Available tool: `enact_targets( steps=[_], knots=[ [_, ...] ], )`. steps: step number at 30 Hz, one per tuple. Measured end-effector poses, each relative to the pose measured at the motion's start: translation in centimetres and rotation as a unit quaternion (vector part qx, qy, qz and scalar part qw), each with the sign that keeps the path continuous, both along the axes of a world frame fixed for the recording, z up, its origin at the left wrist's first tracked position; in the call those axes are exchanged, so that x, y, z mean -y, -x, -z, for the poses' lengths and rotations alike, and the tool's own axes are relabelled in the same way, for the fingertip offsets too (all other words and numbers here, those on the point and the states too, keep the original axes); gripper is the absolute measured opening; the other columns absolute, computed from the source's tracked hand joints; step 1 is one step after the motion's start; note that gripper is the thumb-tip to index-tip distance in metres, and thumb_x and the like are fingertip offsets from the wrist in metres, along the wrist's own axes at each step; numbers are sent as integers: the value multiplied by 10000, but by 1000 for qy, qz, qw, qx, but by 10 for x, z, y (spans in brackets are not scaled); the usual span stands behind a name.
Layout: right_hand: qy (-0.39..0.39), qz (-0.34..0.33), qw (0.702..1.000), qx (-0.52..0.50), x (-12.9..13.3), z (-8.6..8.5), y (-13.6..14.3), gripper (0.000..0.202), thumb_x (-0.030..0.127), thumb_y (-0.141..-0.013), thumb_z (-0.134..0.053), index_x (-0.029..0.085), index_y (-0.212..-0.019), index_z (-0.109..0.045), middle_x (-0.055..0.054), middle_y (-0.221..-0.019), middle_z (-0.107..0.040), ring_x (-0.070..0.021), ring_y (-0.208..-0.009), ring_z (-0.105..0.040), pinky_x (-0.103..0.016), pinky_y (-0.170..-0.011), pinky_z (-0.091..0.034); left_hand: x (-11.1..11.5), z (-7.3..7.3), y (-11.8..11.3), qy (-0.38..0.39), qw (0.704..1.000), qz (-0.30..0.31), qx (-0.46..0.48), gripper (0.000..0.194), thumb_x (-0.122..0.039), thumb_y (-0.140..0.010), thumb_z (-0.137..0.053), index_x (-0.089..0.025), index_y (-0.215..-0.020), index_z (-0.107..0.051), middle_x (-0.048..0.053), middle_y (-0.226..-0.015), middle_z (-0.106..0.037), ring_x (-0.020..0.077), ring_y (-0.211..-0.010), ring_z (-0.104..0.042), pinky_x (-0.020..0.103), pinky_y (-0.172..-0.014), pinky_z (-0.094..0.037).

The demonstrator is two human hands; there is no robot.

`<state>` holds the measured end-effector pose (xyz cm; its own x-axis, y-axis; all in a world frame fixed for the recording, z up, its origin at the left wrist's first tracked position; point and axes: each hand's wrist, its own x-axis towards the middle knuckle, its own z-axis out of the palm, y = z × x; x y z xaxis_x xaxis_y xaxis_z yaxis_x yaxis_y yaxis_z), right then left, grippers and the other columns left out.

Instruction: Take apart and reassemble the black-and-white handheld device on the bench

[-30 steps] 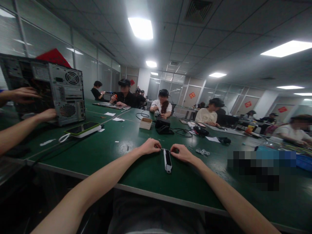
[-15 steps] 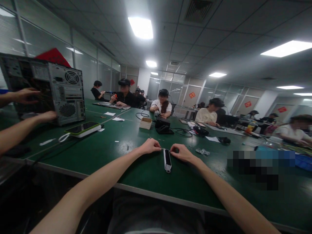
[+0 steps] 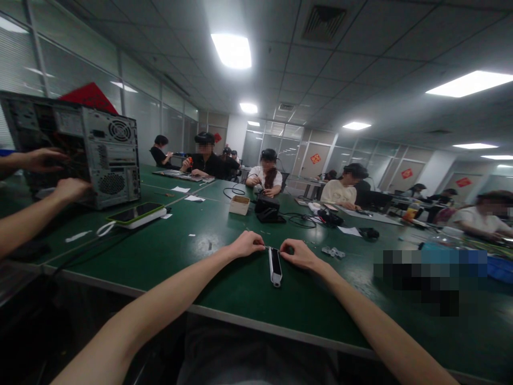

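Note:
On the green table in front of me lies a slim white handheld device with a long dark face [image 3: 275, 266], its far end between my hands. My left hand [image 3: 248, 244] is closed in a pinch just left of that far end. A tiny piece seems to sit at its fingertips, too small to name. My right hand [image 3: 300, 253] is pinched too, thumb and forefinger curled into a ring by the device's upper right edge. Whether those fingertips touch the device or hold something small, I cannot tell.
An opened computer case [image 3: 112, 160] stands at the left, another person's hands [image 3: 72, 190] inside it. Nearby lies a green-edged phone [image 3: 136, 213] on a white block. Ahead are a small box [image 3: 239, 205] and a black device with cables [image 3: 268, 207]. Clear plastic pieces [image 3: 333, 252] lie right.
The view has tilted up slightly, so everything sits a little lower. Both my hands stay pinched at the device's far end. The other person's lower hand at the computer case has shifted slightly.

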<state>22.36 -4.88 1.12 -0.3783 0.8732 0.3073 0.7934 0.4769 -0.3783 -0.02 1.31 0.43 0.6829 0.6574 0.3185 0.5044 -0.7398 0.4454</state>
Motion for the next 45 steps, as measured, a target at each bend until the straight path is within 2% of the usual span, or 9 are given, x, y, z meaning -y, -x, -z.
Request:
enact_targets(
  steps=[9, 13, 25, 30, 37, 45],
  knots=[
    [-1, 2, 1000, 4, -6, 7, -5, 113, 236, -757, -566, 166, -789, -649, -24, -794, -635, -143, -726, -568, -269, -682, -453, 5, -1, -1, 5, 1000, -6, 6, 165, -278, -822, -597, -170, -892, -699, 12, -838, -705, 127, -771, -617, 186, -686, -425],
    [-4, 4, 1000, 8, -6, 6, -4, 137, 251, -770, -554, 162, -802, -653, -31, -792, -639, -146, -727, -571, -269, -674, -448, 4, 0, -1, -22, 1000, -11, -15, 159, -278, -812, -609, -171, -894, -695, 22, -851, -699, 143, -770, -615, 197, -689, -422],
    [-3, 3, 1000, 10, -1, 3, -3, 146, 250, -776, -545, 160, -818, -652, -37, -807, -638, -147, -726, -570, -271, -665, -451, 1, 1, 0, -68, 995, 36, -65, 222, -249, -879, -505, -183, -989, -687, 40, -909, -693, 151, -812, -610, 199, -709, -413],
    [-12, 1, 1000, 11, -3, 4, -3, 143, 246, -773, -547, 157, -808, -653, -36, -800, -637, -143, -720, -566, -262, -657, -442, 0, 1, 0, -82, 993, 42, -73, 214, -263, -869, -529, -181, -978, -694, 40, -910, -692, 155, -815, -604, 197, -700, -406],
    [-15, 1, 1000, 12, -4, 6, -4, 151, 254, -769, -550, 156, -805, -659, -35, -788, -636, -146, -710, -564, -268, -658, -441, 2, 2, -1, -49, 996, 38, -59, 246, -276, -886, -497, -162, -967, -699, 44, -893, -700, 154, -790, -612, 202, -680, -406],
    [-3, 2, 1000, 8, 1, -1, -1, 139, 253, -768, -549, 157, -796, -646, -38, -808, -638, -143, -727, -573, -262, -671, -454, 3, -2, 0, 4, 999, 26, -31, 237, -279, -829, -554, -173, -979, -704, 28, -925, -704, 157, -822, -620, 210, -735, -431]
  ],
)
